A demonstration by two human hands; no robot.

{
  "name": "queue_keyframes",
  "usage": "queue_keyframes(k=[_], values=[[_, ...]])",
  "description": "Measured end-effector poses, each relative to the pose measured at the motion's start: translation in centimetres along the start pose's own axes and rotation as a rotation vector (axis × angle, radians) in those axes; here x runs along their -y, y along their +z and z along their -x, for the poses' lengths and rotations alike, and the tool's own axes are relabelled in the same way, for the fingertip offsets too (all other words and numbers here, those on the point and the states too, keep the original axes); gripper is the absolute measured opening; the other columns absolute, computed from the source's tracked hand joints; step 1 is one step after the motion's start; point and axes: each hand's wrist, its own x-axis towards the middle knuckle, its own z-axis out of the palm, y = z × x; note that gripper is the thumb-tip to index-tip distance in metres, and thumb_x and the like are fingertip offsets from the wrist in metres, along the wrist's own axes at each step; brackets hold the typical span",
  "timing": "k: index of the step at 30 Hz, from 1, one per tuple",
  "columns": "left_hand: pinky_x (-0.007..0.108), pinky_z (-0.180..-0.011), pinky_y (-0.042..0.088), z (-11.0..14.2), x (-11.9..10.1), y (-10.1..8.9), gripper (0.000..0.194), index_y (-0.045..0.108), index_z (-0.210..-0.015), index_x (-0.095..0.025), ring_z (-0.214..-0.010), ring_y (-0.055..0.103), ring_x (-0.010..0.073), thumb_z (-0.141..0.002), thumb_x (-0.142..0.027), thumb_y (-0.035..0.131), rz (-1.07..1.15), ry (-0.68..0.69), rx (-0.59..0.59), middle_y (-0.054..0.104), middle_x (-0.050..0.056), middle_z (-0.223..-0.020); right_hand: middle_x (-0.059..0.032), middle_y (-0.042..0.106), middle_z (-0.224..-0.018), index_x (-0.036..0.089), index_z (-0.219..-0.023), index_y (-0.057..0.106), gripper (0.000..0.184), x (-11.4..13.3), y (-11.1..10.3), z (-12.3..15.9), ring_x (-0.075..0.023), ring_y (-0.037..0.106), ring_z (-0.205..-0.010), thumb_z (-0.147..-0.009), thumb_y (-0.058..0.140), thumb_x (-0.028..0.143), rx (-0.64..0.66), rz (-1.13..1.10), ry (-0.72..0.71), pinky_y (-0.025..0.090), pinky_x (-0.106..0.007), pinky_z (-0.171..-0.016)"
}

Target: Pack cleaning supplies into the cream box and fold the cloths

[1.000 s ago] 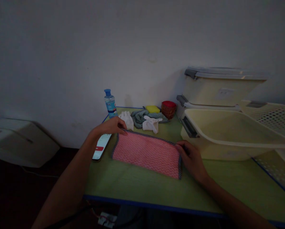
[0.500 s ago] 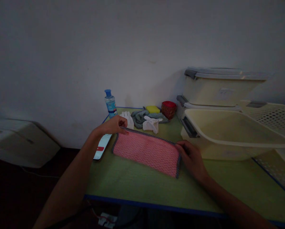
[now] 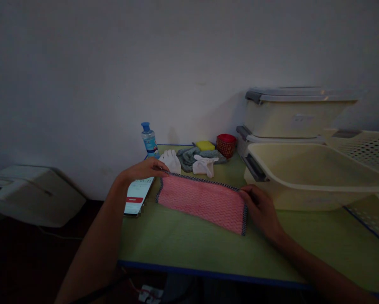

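Observation:
A pink cloth (image 3: 203, 200) with a black-and-white edging stretches between my two hands above the green table. My left hand (image 3: 147, 169) pinches its far left corner. At the far right corner, my right hand (image 3: 261, 209) grips the edging between thumb and fingers. The cloth looks folded into a long rectangle, its near edge hanging toward the tabletop. Below my left wrist lies a phone (image 3: 137, 198) with a lit screen. Just beyond the cloth are a white glove (image 3: 170, 161) and a crumpled white cloth (image 3: 204, 165).
Farther back are a blue-capped bottle (image 3: 150, 141), a grey cloth (image 3: 186, 158), a yellow sponge (image 3: 205, 146) and a red woven basket (image 3: 226, 145). An open cream bin (image 3: 297, 198) stands right, before a stacked lidded box (image 3: 290, 120). The table (image 3: 189, 249) has a blue edge.
The view has shifted slightly, so most things sit a little farther right. Both hands still hold the cloth by its far corners, and my left fingers look straighter.

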Motion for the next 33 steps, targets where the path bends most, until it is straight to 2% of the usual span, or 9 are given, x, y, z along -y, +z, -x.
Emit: queue_keyframes(k=[5, 10, 14, 19, 24, 28, 33], values=[[0.023, -0.065, 0.045, -0.59, 0.26, 0.33, 0.012, 0.065, -0.075, -0.015, -0.068, 0.059, 0.0129, -0.066, -0.021, 0.061, 0.068, -0.04, -0.099, 0.067, 0.001, -0.073, -0.0013, 0.058, -0.06, 0.018, -0.071, 0.055, 0.019, 0.28, -0.03, 0.08, -0.0142, 0.052, -0.054, -0.079, 0.047, 0.033, 0.013, 0.01, 0.034, 0.041, -0.024, -0.048], [0.023, -0.063, 0.045, -0.85, 0.17, 0.58, 0.016, 0.055, -0.067, -0.015, -0.064, 0.058, 0.0109, -0.058, -0.02, 0.068, 0.228, 0.018, -0.257, 0.061, -0.002, -0.066, -0.0013, 0.058, -0.061, 0.018, -0.071, 0.055, 0.018, 0.25, -0.01, 0.13, -0.0139, 0.051, -0.054, -0.079, 0.047, 0.033, 0.005, 0.0, 0.04, 0.041, -0.024, -0.048], [0.023, -0.063, 0.045, -0.67, 0.14, 0.58, 0.015, 0.057, -0.066, -0.013, -0.062, 0.056, 0.0098, -0.06, -0.022, 0.068, 0.195, -0.019, -0.201, 0.062, -0.001, -0.066, -0.0008, 0.057, -0.061, 0.018, -0.071, 0.055, 0.019, 0.05, 0.01, 0.09, -0.0139, 0.052, -0.054, -0.08, 0.047, 0.033, 0.01, 0.0, 0.012, 0.041, -0.025, -0.05], [0.022, -0.061, 0.044, -0.6, 0.23, 0.57, 0.019, 0.054, -0.064, -0.014, -0.061, 0.055, 0.009, -0.058, -0.024, 0.069, 0.194, -0.003, -0.245, 0.061, -0.002, -0.064, -0.0012, 0.058, -0.061, 0.018, -0.072, 0.055, 0.018, 0.21, -0.04, 0.04, -0.0142, 0.053, -0.055, -0.08, 0.047, 0.032, 0.001, 0.004, 0.013, 0.042, -0.025, -0.05], [0.023, -0.063, 0.045, -0.47, 0.15, 0.4, 0.017, 0.059, -0.067, -0.014, -0.062, 0.056, 0.01, -0.06, -0.026, 0.068, 0.14, 0.012, -0.231, 0.062, -0.001, -0.065, -0.0013, 0.058, -0.06, 0.018, -0.07, 0.055, 0.019, 0.49, -0.04, 0.02, -0.014, 0.052, -0.053, -0.079, 0.046, 0.033, 0.013, 0.011, 0.028, 0.04, -0.024, -0.047], [0.025, -0.07, 0.046, -0.34, 0.01, 0.35, 0.017, 0.062, -0.07, -0.014, -0.072, 0.06, 0.013, -0.063, -0.028, 0.067, 0.127, 0.066, -0.29, 0.066, 0.002, -0.076, -0.0015, 0.058, -0.061, 0.019, -0.071, 0.055, 0.019, 0.37, 0.0, -0.02, -0.0144, 0.053, -0.055, -0.08, 0.047, 0.033, 0.013, -0.001, 0.02, 0.042, -0.025, -0.05], [0.028, -0.076, 0.046, 0.03, -0.05, 0.3, 0.014, 0.066, -0.067, -0.015, -0.084, 0.06, 0.0155, -0.065, -0.028, 0.068, 0.143, 0.118, -0.279, 0.067, 0.005, -0.093, -0.0013, 0.058, -0.061, 0.019, -0.07, 0.055, 0.02, 0.14, 0.0, -0.03, -0.0141, 0.052, -0.054, -0.08, 0.047, 0.035, 0.01, 0.006, 0.024, 0.042, -0.025, -0.049]])
